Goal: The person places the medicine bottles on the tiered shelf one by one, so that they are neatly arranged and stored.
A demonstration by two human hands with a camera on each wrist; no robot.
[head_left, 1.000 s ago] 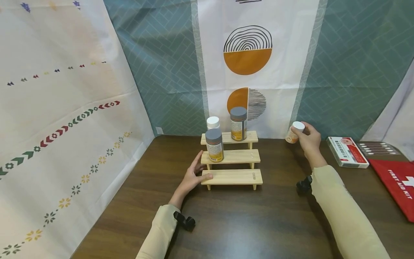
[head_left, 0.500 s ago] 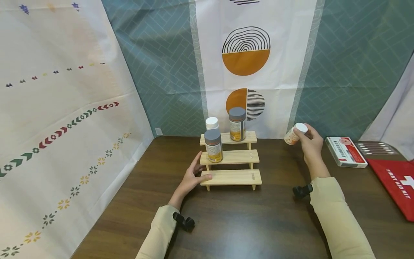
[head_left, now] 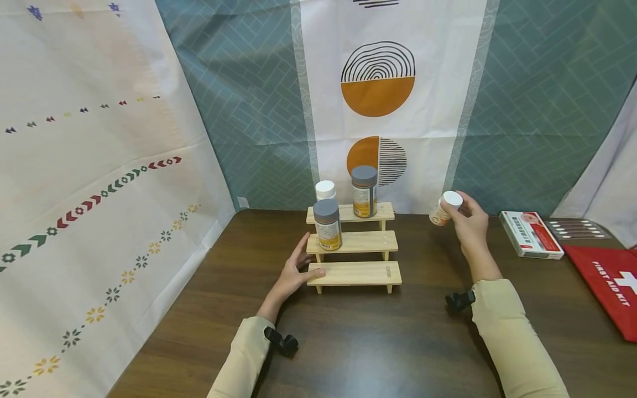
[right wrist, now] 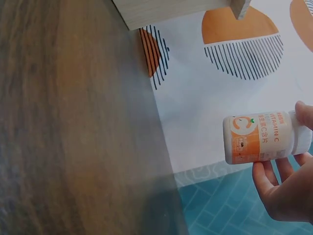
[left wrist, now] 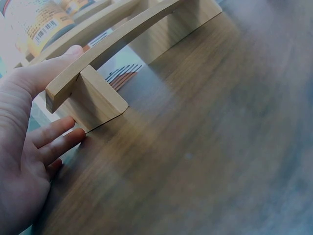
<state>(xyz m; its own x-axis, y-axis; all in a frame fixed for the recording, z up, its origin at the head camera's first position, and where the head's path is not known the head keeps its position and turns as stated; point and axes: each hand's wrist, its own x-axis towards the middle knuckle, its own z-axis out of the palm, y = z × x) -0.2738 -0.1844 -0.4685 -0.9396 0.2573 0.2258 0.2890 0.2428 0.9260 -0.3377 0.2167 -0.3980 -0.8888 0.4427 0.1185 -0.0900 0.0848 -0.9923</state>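
Note:
In the head view my right hand [head_left: 470, 221] holds a small white bottle [head_left: 440, 214] above the back right of the table, tilted, thumb and fingers round its cap end. The orange label reads "VITAMIN C" on the bottle [right wrist: 257, 137] in the right wrist view. My left hand [head_left: 294, 272] touches the left end of a three-step wooden stand [head_left: 355, 273]. Its thumb lies on the lowest step, and its fairly straight fingers are beside the leg [left wrist: 100, 100]. Grey-capped bottles stand on the middle step [head_left: 327, 225] and top step [head_left: 365, 192]. A white-capped bottle [head_left: 325, 189] is partly hidden behind the nearer one.
To the right lie a white and red box [head_left: 531, 234], a pack of cotton swabs [head_left: 577, 229] and a red first aid pouch [head_left: 604, 287]. Patterned cloth [head_left: 269, 110] hangs behind the dark wooden table [head_left: 358, 342]. Two steps' right portions are bare.
My right hand has shifted slightly left and toward me with the white bottle, which has tilted more. The left hand stays at the stand. The head view has shifted a little.

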